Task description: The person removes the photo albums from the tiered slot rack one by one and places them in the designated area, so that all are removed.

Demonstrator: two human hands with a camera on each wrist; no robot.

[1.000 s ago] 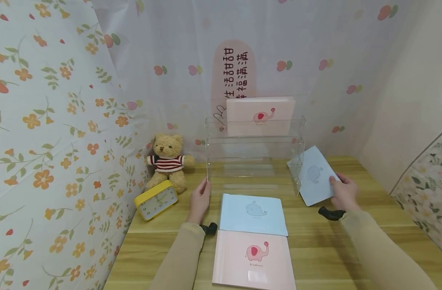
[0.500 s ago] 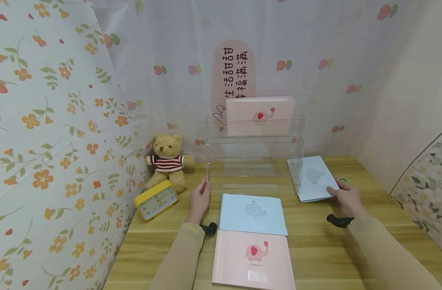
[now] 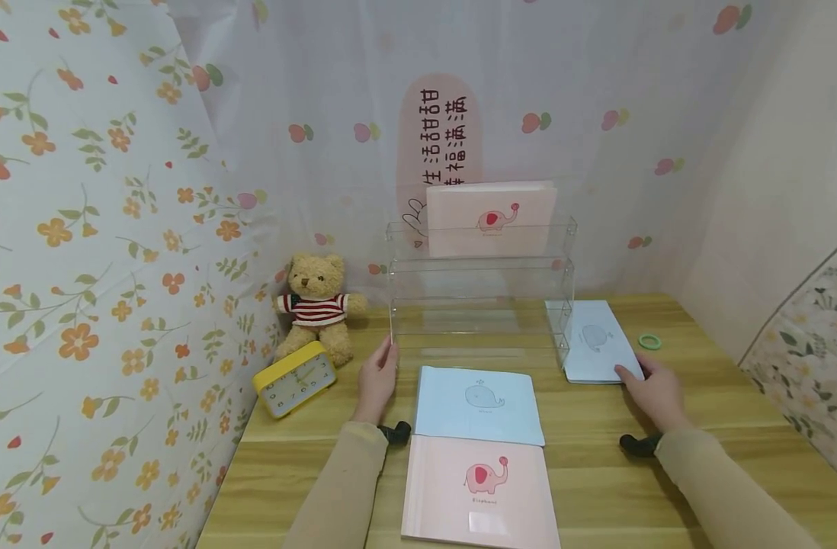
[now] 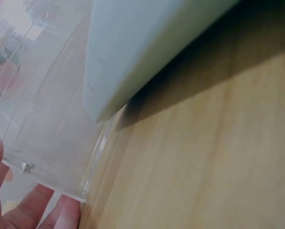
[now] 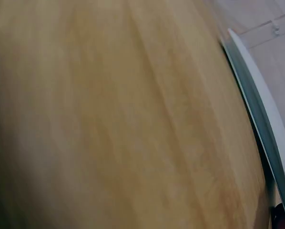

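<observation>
My right hand (image 3: 657,393) pinches the near right corner of a light-blue booklet (image 3: 594,358) with a whale on its cover, thumb on top. The booklet lies low over the table, close against the right side of a clear acrylic tiered rack (image 3: 483,293). My left hand (image 3: 379,381) grips the rack's left side; in the left wrist view the thumb and fingers (image 4: 30,207) sit on either side of the clear panel. A pink elephant booklet (image 3: 490,221) stands in the rack's top tier. Before the rack lie another blue whale booklet (image 3: 479,419) and a pink elephant booklet (image 3: 480,518).
Left of the rack sit a teddy bear (image 3: 315,305) in a striped sweater and a yellow alarm clock (image 3: 296,379). A small green ring (image 3: 649,342) lies beyond my right hand on the wooden table (image 3: 597,488). Patterned cloth (image 3: 322,99) hangs behind.
My right hand has lowered the blue booklet from a tilted position to nearly flat beside the rack. The green ring, hidden at first, now shows fully. My left hand stays at the rack.
</observation>
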